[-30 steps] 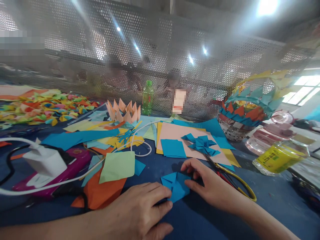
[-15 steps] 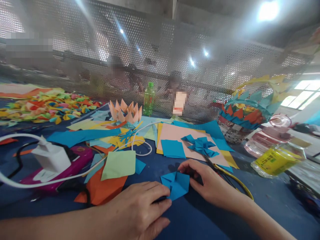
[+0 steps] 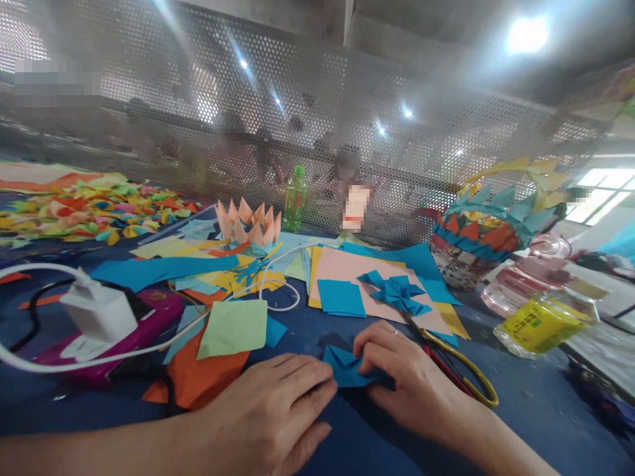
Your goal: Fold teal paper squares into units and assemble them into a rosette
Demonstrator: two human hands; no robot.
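A partly folded blue paper piece (image 3: pixel 344 367) lies low in the centre, between my two hands. My right hand (image 3: pixel 397 367) pinches its right side, fingers bent over the top and thumb below. Against its left edge rest the fingertips of my left hand (image 3: pixel 285 396); the thumb is apart and lower, and I cannot make out whether the fingers grip the paper. Beyond them are a stack of blue squares (image 3: pixel 341 297) and several folded blue pieces (image 3: pixel 397 292) on a pink sheet (image 3: pixel 364 264).
Scissors (image 3: pixel 459 370) lie right of my right hand. A yellow-labelled bottle (image 3: pixel 546 320) and a paper basket (image 3: pixel 459 261) stand further right. At left are a purple power strip (image 3: pixel 159 311), a white charger (image 3: pixel 99 311), cables, a green square (image 3: pixel 235 327) and orange paper (image 3: pixel 213 377).
My right hand has moved left over the blue paper and closed on its right side. The paper is now folded narrower. My left hand has shifted slightly.
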